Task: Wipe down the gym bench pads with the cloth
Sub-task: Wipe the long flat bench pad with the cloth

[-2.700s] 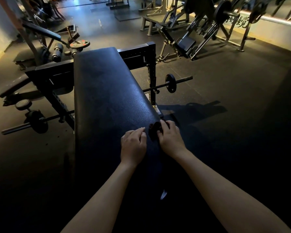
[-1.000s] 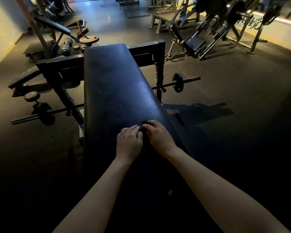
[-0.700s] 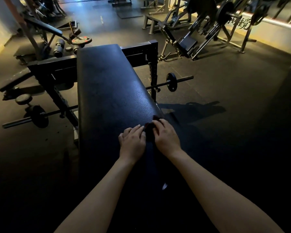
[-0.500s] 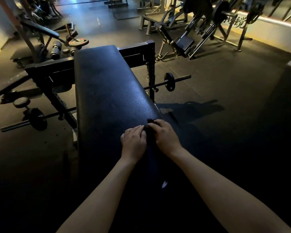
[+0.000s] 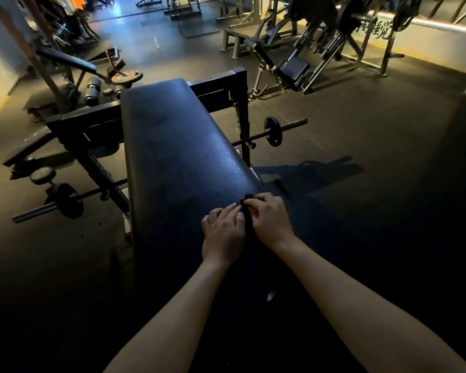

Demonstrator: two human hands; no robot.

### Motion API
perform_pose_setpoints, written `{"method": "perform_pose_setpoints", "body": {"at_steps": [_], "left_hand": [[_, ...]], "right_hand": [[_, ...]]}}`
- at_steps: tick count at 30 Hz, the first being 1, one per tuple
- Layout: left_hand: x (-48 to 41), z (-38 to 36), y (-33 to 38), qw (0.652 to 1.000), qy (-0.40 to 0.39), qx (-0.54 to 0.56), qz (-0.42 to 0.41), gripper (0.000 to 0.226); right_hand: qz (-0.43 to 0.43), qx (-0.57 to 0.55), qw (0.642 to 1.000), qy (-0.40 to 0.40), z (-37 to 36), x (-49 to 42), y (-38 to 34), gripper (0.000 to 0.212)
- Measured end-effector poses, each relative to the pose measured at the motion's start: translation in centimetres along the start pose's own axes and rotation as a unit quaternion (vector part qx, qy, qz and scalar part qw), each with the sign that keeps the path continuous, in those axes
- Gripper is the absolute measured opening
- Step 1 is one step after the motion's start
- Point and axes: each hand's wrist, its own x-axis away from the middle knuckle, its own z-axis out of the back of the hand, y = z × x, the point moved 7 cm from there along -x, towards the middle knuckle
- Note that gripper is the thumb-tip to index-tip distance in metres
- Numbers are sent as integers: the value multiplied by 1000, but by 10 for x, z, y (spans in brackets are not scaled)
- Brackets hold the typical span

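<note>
While both hands sit side by side on the bench pad point(image 5: 178, 157), a dark cloth point(image 5: 246, 211) is bunched btwn them, just past the fingertips near the pad's right edge. Left hand point(image 5: 222, 232): palm down, fingers close together & lightly curled, tips touching the cloth; can't tell if it's gripping. Right hand point(image 5: 271, 220): fingers curled narrow, pinching the cloth's top fold. Beyond the fingers the pad runs away toward the rack point(image 5: 226, 84). Barbell point(image 5: 273, 131) w/ small plate sits well right of the fingers, apart from the pad.
</note>
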Motion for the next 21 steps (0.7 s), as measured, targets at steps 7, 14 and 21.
{"method": "perform_pose_setpoints", "body": {"at_steps": [7,14,21], "left_hand": [[2,4,1,999,30,39,-7,62],[0,8,-7,995,51,86,11,54],[-3,6,-2,998,27,53,4,57]], "right_hand": [[-13,17,1000,4,-6,11,-2,29],[44,-13,999,7,6,22,7,27],[-50,12,999,-12,4,14,19,28]]}}
